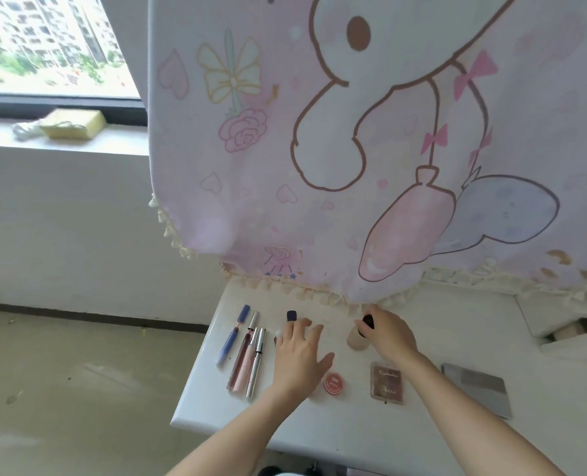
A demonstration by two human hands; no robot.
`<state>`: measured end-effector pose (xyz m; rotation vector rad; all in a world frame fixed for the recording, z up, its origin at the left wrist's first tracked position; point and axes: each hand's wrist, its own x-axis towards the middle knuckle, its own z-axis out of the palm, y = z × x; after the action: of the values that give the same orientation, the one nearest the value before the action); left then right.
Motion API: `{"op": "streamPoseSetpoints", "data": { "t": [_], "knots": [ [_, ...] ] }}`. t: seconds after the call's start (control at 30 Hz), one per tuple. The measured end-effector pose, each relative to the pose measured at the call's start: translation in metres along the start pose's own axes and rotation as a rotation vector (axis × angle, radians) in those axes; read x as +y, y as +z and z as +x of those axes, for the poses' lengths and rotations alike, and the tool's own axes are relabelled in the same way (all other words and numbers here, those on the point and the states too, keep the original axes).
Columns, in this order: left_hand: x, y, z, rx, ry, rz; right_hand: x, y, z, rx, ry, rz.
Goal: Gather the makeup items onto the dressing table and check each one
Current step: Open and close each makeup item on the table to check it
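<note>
on the near part of the white dressing table (216, 410) lie a small round red tin (333, 383) and a brown rectangular eyeshadow palette (386, 383). further in, the left hand (300, 359) has its fingers spread flat by a dark blue capped item (292, 316), and the right hand (386, 333) curls round the dark cap of a beige foundation bottle (355, 340) standing near the table's back edge. checking seems underway; next the bottle wants a steady upright lift.
</note>
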<state>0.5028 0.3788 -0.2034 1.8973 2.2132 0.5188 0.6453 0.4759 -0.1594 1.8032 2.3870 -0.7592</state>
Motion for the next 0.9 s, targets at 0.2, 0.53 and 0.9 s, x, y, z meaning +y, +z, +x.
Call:
{"op": "streamPoseSetpoints", "data": {
  "t": [0.2, 0.53, 0.9],
  "knots": [
    [0.006, -0.019, 0.007, -0.160, -0.042, -0.152, -0.004, -0.023, -0.018, 0.137, -0.048, 0.230],
    [0.035, -0.072, 0.023, -0.252, 0.013, -0.574, -0.032, -0.078, -0.054, 0.223, -0.308, 0.593],
    [0.036, -0.099, 0.010, -0.233, 0.025, -0.745, -0.049, -0.082, -0.068, 0.253, -0.423, 0.540]
  ]
}}
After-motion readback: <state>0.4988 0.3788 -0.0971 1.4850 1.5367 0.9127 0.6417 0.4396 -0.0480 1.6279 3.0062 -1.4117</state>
